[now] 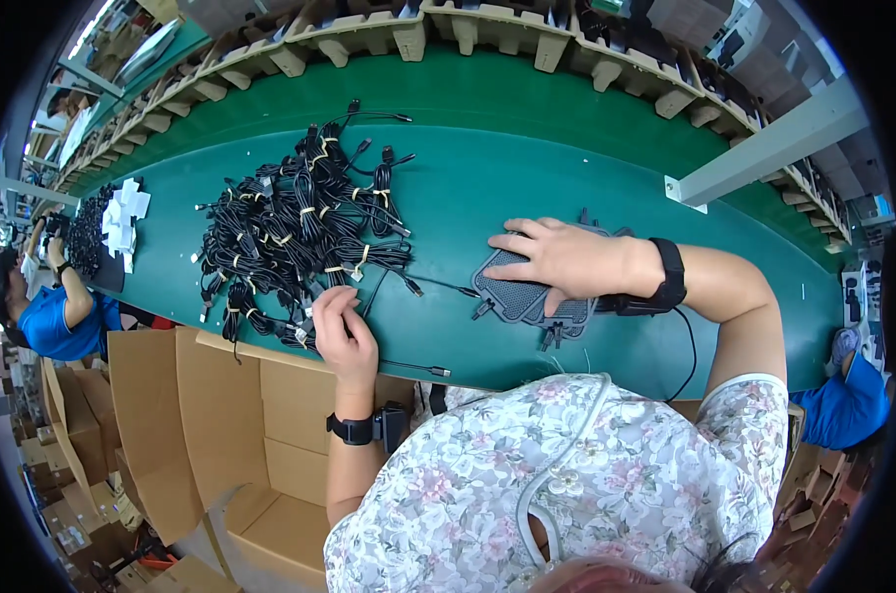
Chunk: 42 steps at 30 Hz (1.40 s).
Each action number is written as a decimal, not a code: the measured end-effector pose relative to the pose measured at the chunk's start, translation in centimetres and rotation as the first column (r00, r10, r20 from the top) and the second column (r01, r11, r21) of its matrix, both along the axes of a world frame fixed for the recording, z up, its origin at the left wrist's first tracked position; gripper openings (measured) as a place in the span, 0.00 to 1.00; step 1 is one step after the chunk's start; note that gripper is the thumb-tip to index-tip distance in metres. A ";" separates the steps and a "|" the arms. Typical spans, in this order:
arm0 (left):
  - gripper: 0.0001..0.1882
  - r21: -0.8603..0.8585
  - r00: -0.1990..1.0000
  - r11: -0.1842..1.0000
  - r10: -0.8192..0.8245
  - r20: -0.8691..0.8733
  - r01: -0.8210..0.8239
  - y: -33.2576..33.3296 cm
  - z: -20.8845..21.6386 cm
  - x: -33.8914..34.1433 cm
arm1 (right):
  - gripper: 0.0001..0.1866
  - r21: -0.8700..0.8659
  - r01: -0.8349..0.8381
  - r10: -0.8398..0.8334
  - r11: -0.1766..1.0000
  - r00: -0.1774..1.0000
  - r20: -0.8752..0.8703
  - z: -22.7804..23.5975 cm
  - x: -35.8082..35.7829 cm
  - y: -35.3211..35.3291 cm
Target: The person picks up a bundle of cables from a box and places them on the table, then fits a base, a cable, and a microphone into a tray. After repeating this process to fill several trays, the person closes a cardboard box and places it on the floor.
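My right hand (566, 259) lies over several dark grey flat pieces (515, 296) with a textured surface, its fingers stretched across them and the thumb by their lower edge. Small clips or plugs stick out from these pieces. My left hand (344, 334) is at the near right edge of a big heap of black cables (299, 212), bundled with pale ties. Its fingers are curled closed, and what they hold is hidden. A loose cable end with a plug (438, 372) lies beside it, near the table's front edge.
An open cardboard box (220, 415) stands below the table edge on the left. Moulded cardboard trays (507, 25) line the far side of the green table (468, 168). A grey metal post (774, 143) rises at the right. A person in blue (67, 321) works at the far left.
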<state>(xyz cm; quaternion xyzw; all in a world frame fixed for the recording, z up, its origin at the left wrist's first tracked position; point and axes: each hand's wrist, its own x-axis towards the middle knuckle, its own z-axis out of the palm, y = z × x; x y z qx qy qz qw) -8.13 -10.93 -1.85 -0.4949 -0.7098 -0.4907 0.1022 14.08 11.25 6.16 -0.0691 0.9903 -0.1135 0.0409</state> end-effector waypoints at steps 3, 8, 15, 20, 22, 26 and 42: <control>0.13 0.006 1.000 1.000 -0.009 -0.018 0.009 0.0 -0.1 -0.1 | 0.32 -0.086 0.014 -0.008 0.996 0.998 0.063 -0.4 0.7 0.3; 0.11 -0.014 1.000 1.000 -0.019 0.000 0.019 -0.2 -0.4 -0.1 | 0.25 -0.256 -0.028 0.025 0.966 1.000 -0.016 -0.7 1.5 2.9; 0.11 -0.034 1.000 0.999 0.003 -0.007 -0.004 -0.4 0.7 0.2 | 0.11 -0.615 0.400 -0.616 0.679 0.766 -0.182 5.4 -1.0 7.4; 0.10 -0.063 1.000 0.998 0.000 0.012 0.001 0.1 1.3 0.5 | 0.10 -0.503 0.444 -0.663 0.742 0.373 -0.649 8.7 -2.6 18.7; 0.10 -0.071 1.000 0.997 0.001 0.016 0.000 0.1 1.4 0.4 | 0.10 -0.479 0.470 -0.615 0.742 0.193 -0.764 9.9 -4.8 21.2; 0.11 -0.100 1.000 0.995 0.007 -0.001 -0.007 -0.1 1.7 0.4 | 0.09 -0.384 0.592 -0.442 0.708 -0.051 -0.895 9.3 -7.9 28.0; 0.11 -0.187 0.999 0.982 0.012 0.029 -0.007 0.1 1.4 0.4 | 0.15 0.125 0.910 -0.456 0.395 0.312 -0.834 3.9 -5.7 33.4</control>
